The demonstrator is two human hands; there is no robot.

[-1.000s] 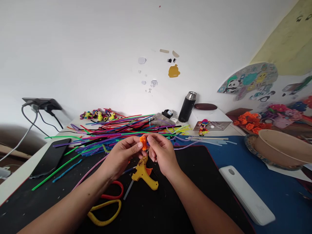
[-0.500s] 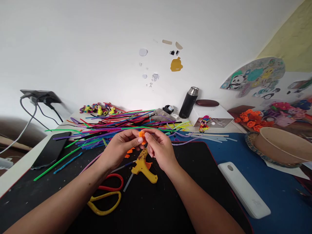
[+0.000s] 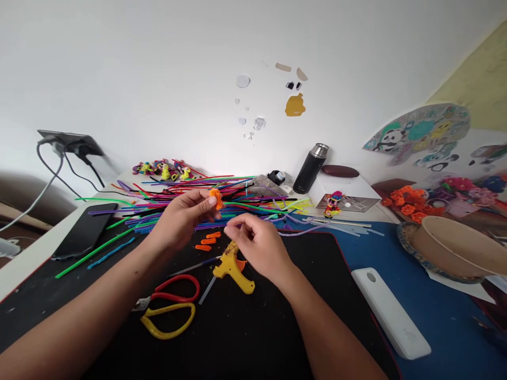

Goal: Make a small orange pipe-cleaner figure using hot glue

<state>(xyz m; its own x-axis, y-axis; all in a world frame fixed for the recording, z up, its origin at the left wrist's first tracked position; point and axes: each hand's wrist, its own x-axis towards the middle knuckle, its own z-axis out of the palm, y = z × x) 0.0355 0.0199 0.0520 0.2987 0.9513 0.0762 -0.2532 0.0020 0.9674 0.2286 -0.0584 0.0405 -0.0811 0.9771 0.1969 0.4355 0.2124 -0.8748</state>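
Observation:
My left hand [image 3: 180,216] is raised over the heap of pipe cleaners, thumb and fingers pinching a small folded orange pipe-cleaner piece [image 3: 216,199]. To its right, my right hand [image 3: 257,243] is apart from that piece, its fingers curled in toward the thumb; whatever they may hold is hidden. Just below the right fingers lies a yellow hot glue gun [image 3: 233,272], a clear glue stick [image 3: 207,290] poking from its back end. Several short orange pipe-cleaner pieces [image 3: 208,241] rest on the black mat between the hands.
Red-and-yellow-handled scissors [image 3: 168,321] lie at the front left. Many coloured pipe cleaners [image 3: 186,203] spread along the back, near a black flask [image 3: 311,169]. A phone [image 3: 85,230] is on the left; a white oblong case [image 3: 390,314] and a beige bowl [image 3: 463,243] are on the right.
My hands have separated. The left has moved up and left with the orange piece; the right has let go of it and dropped slightly toward the glue gun.

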